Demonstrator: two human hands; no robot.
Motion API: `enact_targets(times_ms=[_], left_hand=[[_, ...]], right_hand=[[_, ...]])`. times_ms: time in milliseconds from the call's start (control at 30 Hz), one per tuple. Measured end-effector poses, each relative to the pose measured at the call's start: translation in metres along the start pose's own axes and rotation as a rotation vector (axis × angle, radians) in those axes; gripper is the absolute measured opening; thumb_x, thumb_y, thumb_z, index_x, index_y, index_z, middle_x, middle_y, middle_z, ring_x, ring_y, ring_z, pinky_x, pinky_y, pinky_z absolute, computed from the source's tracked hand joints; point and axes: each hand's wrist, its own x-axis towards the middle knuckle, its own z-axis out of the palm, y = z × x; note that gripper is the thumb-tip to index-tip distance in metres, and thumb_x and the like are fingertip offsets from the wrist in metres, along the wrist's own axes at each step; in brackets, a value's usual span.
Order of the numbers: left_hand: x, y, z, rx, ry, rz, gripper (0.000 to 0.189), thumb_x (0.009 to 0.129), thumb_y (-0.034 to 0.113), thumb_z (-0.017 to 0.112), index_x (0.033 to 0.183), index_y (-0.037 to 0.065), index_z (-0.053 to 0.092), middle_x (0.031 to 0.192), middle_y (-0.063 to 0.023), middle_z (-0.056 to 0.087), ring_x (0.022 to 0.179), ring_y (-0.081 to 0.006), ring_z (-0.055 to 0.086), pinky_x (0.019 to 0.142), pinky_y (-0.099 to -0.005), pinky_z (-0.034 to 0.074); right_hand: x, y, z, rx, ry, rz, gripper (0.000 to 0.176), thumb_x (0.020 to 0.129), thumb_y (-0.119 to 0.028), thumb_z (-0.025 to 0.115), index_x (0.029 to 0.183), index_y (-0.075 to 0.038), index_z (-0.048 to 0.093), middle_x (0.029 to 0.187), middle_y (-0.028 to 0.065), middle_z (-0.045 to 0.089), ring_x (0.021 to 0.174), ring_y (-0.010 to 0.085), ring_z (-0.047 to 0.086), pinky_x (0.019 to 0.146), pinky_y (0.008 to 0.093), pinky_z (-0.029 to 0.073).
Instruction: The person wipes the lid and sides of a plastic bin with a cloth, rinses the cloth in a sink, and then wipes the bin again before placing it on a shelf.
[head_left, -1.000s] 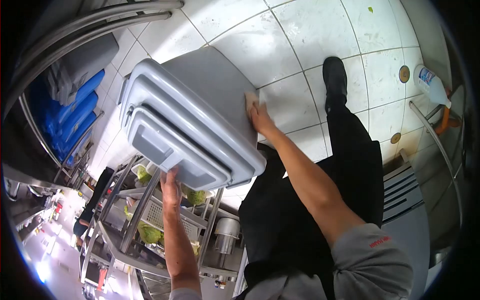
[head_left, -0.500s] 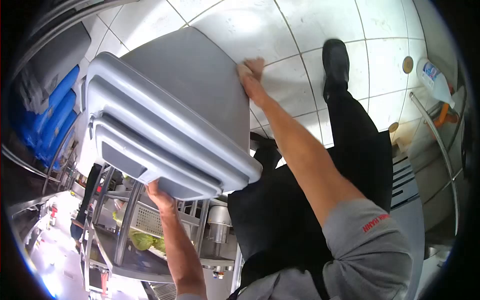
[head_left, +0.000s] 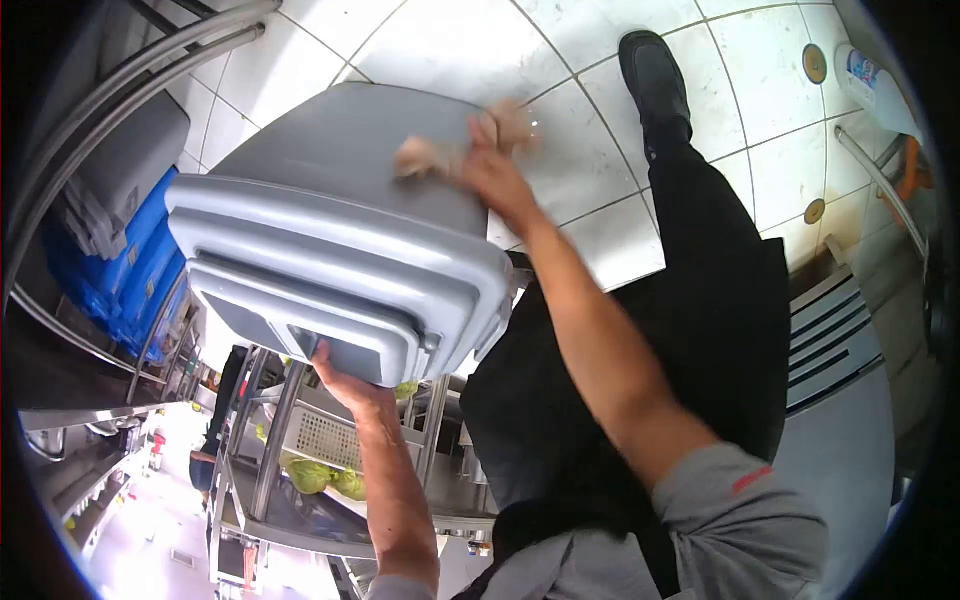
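Note:
A large grey lidded bin [head_left: 330,150] stands tilted before me, its stepped lid [head_left: 330,235] towards the bottom of the view. Fingers of my left hand [head_left: 350,382] are hooked over the edge of the lid's recessed flap [head_left: 355,358], the thumb on its face. Over the bin's side, close to its right edge, my right hand [head_left: 497,182] is closed on a tan cloth [head_left: 425,158]. That hand and the cloth are smeared by motion.
White floor tiles [head_left: 570,150] lie beyond the bin, with my black shoe [head_left: 652,75] on them. Blue plastic bags [head_left: 125,290] and metal rails [head_left: 150,75] are at left. A metal rack [head_left: 270,440] holds a white basket [head_left: 325,440] and green vegetables [head_left: 310,475]. A plastic bottle [head_left: 880,95] stands at right.
The bin has turned in view, its lid lying more level. My left hand has shifted slightly right with the flap; my right hand has swept the cloth leftward over the bin's side.

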Motion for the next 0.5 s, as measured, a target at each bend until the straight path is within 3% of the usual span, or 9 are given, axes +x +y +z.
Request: enact_targets(times_ms=[33, 67, 133, 200, 267, 367, 467, 500], left_hand=[[-0.005, 0.001, 0.012, -0.025, 0.0, 0.004, 0.062, 0.088, 0.035, 0.059, 0.143, 0.007, 0.049, 0.13, -0.0125, 0.061, 0.12, -0.0318, 0.061, 0.1, -0.0457, 0.053], [-0.009, 0.001, 0.021, -0.052, 0.004, -0.003, 0.063, 0.088, 0.034, 0.059, 0.144, 0.006, 0.047, 0.128, -0.0129, 0.061, 0.118, -0.0315, 0.062, 0.1, -0.0459, 0.054], [-0.008, 0.0, 0.025, -0.06, 0.031, 0.025, 0.062, 0.088, 0.033, 0.057, 0.143, 0.005, 0.048, 0.128, -0.0144, 0.062, 0.118, -0.0319, 0.063, 0.1, -0.0475, 0.054], [-0.005, 0.002, 0.032, -0.092, 0.033, 0.049, 0.061, 0.089, 0.033, 0.056, 0.141, 0.004, 0.05, 0.129, -0.0153, 0.063, 0.117, -0.0329, 0.063, 0.1, -0.0486, 0.054], [-0.004, 0.002, 0.033, -0.117, 0.036, 0.033, 0.059, 0.089, 0.034, 0.054, 0.14, 0.003, 0.052, 0.129, -0.016, 0.063, 0.117, -0.0337, 0.064, 0.101, -0.0496, 0.054], [-0.001, 0.006, 0.043, -0.136, 0.065, 0.002, 0.058, 0.091, 0.034, 0.05, 0.137, 0.0, 0.054, 0.131, -0.0168, 0.063, 0.119, -0.0347, 0.063, 0.102, -0.0514, 0.053], [-0.003, 0.013, 0.059, -0.122, 0.131, -0.044, 0.058, 0.093, 0.035, 0.046, 0.139, 0.0, 0.054, 0.131, -0.0185, 0.064, 0.12, -0.0358, 0.063, 0.105, -0.0531, 0.052], [0.003, 0.012, 0.051, -0.108, 0.043, -0.055, 0.062, 0.092, 0.037, 0.046, 0.143, 0.002, 0.049, 0.134, -0.0173, 0.06, 0.125, -0.0349, 0.06, 0.106, -0.0545, 0.05]], right_hand=[[0.041, 0.016, -0.009, 0.018, -0.103, 0.184, 0.039, 0.099, -0.031, 0.055, 0.129, -0.011, 0.068, 0.148, 0.0187, 0.055, 0.137, 0.029, 0.05, 0.115, 0.0376, 0.037], [0.076, 0.016, -0.025, -0.225, -0.229, 0.315, 0.039, 0.1, -0.033, 0.053, 0.131, -0.012, 0.067, 0.148, 0.0182, 0.056, 0.135, 0.0298, 0.052, 0.115, 0.037, 0.038], [0.12, 0.018, -0.014, 0.119, -0.158, 0.48, 0.038, 0.102, -0.033, 0.051, 0.132, -0.016, 0.067, 0.146, 0.0143, 0.059, 0.127, 0.0288, 0.059, 0.109, 0.0387, 0.044], [0.124, -0.004, -0.005, -0.41, -0.314, -0.288, 0.04, 0.104, -0.033, 0.047, 0.135, -0.018, 0.067, 0.143, 0.0096, 0.063, 0.122, 0.0269, 0.062, 0.106, 0.0384, 0.046], [0.077, -0.095, -0.03, -0.023, -0.522, -0.22, 0.037, 0.104, -0.03, 0.049, 0.132, -0.02, 0.07, 0.144, 0.0061, 0.062, 0.119, 0.0235, 0.062, 0.105, 0.0364, 0.046], [0.041, -0.14, -0.054, 0.165, -0.568, -0.033, 0.035, 0.103, -0.03, 0.053, 0.13, -0.017, 0.072, 0.148, 0.0052, 0.059, 0.12, 0.0204, 0.06, 0.109, 0.0337, 0.042], [0.068, -0.082, -0.037, 0.277, -0.099, -0.241, 0.033, 0.102, -0.028, 0.057, 0.123, -0.009, 0.073, 0.15, 0.0057, 0.057, 0.117, 0.0223, 0.06, 0.107, 0.0327, 0.044], [0.081, -0.045, -0.027, 0.221, -0.013, -0.234, 0.032, 0.101, -0.024, 0.055, 0.125, -0.007, 0.068, 0.146, 0.0111, 0.056, 0.115, 0.0271, 0.061, 0.105, 0.0368, 0.045]])
